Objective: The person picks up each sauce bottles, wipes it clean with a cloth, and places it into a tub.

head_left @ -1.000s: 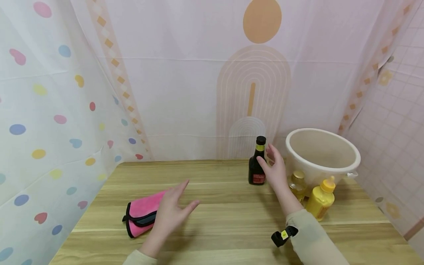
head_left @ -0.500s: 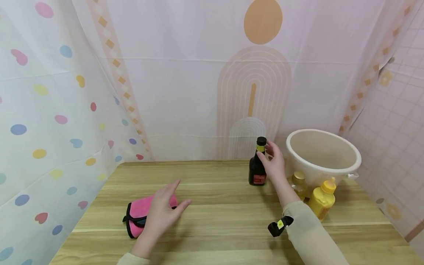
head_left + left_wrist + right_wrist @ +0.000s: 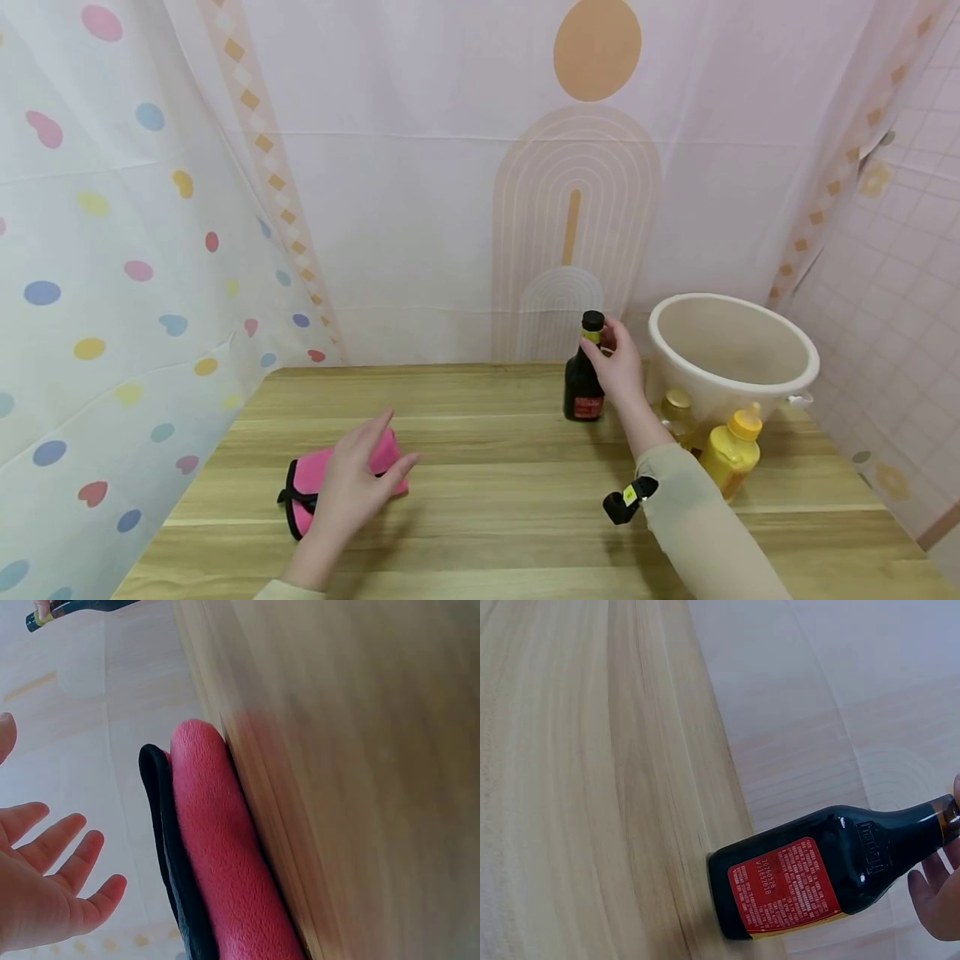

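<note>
- the dark glass bottle with a black cap, yellow neck band and red label [image 3: 582, 390] stands upright at the far right-centre of the wooden tabletop [image 3: 480, 508], its long axis vertical and its base seemingly on the wood.
- the bare right hand [image 3: 621, 367] is much the nearer one, reaching in from the right; its fingers grip the bottle's neck just below the cap, thumb on the near side, the other fingers round the right and far side, so the bottle's body hangs below and slightly left of the grip.
- right of the bottle, behind the right forearm, stands a small clear jar with a gold lid [image 3: 678, 419], partly hidden; near and right of that, a yellow bottle with an orange top [image 3: 729, 462]; farther back, a large cream bucket [image 3: 666, 371].
- well to the left, the bare left hand [image 3: 356, 487] is spread with its fingers loose, holding nothing, over a pink plush roll with black trim [image 3: 385, 454]; no finger seems to touch it.
- against a second ago, the right hand's fingers have come up and closed on the neck, the bottle keeps its place, and the left hand has drifted left and nearer, baring the roll's right end.
</note>
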Demonstrator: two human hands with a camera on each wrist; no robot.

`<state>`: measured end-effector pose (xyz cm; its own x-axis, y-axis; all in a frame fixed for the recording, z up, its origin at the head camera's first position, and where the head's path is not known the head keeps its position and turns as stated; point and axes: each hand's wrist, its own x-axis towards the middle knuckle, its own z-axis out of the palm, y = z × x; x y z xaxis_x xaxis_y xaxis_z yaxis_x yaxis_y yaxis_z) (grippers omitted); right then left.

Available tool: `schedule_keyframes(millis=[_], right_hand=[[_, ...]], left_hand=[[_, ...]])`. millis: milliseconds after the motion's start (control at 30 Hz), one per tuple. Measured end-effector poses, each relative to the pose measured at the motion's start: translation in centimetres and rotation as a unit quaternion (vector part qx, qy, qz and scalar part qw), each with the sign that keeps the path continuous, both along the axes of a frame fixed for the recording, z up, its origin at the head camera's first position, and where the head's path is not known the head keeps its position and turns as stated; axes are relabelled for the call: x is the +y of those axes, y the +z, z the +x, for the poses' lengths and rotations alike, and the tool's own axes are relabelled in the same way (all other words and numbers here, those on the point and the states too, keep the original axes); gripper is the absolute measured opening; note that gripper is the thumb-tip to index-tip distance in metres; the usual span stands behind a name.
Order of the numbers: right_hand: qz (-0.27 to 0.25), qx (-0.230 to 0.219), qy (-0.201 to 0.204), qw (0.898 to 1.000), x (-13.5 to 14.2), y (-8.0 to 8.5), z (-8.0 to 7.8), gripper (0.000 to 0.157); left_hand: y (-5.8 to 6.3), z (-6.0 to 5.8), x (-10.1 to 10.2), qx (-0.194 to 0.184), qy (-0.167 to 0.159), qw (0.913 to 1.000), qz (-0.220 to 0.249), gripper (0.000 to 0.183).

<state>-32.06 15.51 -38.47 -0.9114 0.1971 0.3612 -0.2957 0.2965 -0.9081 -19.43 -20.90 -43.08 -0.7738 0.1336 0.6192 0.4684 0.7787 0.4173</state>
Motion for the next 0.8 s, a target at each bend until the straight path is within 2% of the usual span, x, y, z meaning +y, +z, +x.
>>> schedule_keyframes(millis=[333,800], right_hand=[[0.000,-0.010,-0.004,1.000,-0.2,0.1,-0.3,0.042],[-0.013,0.016,0.001,1.000,-0.2,-0.1,0.5,0.037]], left_hand=[[0.2,0.1,-0.8,-0.002,0.013,0.9998,-0.012,0.071],[1.0,-0.2,-2.3,-0.019,0.007,0.9990,-0.040,0.071]])
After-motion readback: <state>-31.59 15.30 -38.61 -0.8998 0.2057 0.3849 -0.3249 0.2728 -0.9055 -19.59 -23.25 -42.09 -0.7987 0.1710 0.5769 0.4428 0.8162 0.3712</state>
